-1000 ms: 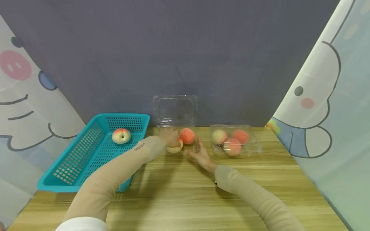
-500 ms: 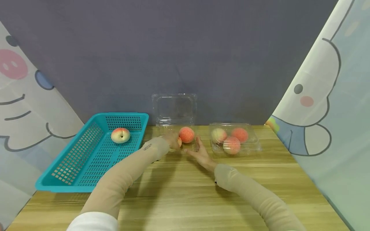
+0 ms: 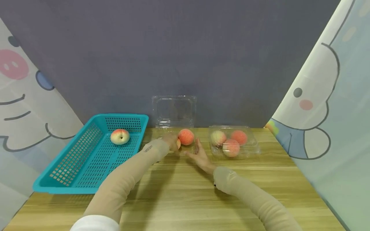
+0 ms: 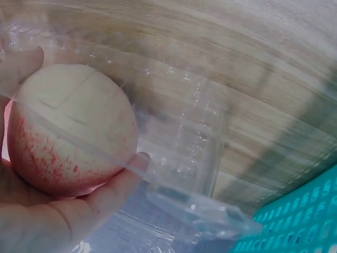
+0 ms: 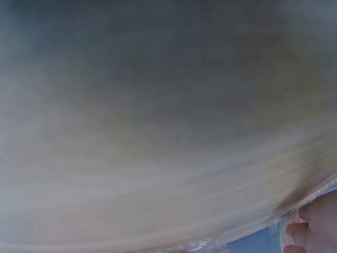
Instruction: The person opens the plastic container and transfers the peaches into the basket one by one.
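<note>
L hand (image 3: 170,141) curled round pale peach (image 4: 76,126), down at L side of box (image 3: 174,122); box edge crosses in front of it in L wrist view. Red peach (image 3: 186,137) in same box, just R. R hand (image 3: 202,159) spread approx. wide, thumb apart from fingers, at box's near R side; firm contact unclear. Step (my read): seating pale peach. Next prob. calls for releasing w/o shifting box. Lone peach (image 3: 119,137) at far end of basket (image 3: 66,190).

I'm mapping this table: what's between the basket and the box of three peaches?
Head view: an open box, red peach, left hand gripping another peach, and right hand.
</note>
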A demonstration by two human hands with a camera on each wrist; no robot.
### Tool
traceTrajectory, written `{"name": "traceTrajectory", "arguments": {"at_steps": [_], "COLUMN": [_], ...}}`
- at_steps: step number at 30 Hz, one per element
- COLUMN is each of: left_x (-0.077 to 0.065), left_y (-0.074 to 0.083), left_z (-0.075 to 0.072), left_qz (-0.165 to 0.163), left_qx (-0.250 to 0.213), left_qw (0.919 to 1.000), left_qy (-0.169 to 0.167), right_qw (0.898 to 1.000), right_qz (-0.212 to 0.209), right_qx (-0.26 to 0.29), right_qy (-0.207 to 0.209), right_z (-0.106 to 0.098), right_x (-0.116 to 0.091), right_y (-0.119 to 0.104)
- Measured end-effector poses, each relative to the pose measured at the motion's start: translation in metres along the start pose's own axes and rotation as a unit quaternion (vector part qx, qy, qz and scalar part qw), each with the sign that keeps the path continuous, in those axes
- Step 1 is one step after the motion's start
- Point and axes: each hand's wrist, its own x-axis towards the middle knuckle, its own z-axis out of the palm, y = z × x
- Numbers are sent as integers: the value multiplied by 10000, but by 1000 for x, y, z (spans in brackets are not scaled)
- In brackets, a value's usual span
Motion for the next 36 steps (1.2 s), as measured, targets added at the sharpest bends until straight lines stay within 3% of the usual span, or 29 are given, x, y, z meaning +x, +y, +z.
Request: {"name": "traceTrajectory", "arguments": {"at_steps": [10, 15, 20, 27, 36], "left_x": [-2, -8, -11, -21, -47], "left_y": [-4, -8, -8, -6, -13], "left_z": [1, -5, -17, -37, -42], "left_qz": [147, 151, 331, 655, 1113], "left_qx": [44, 250, 858, 597, 1305], "left_qw": [9999, 9996, 9954, 9940, 9765], "left_qy": [67, -62, 270, 648, 1305], "right_qw": [9991, 9991, 9996, 9995, 9982], "right_qz": [178, 200, 60, 200, 351], "right_qx": [233, 96, -199, -180, -159], "right_qy": [-291, -358, -170, -166, -465], "right_z": [-2, -1, -2, -8, -8], "right_x": [-14, -14, -5, -2, -17], "right_y": [-22, -14, -3, -15, -35]}}
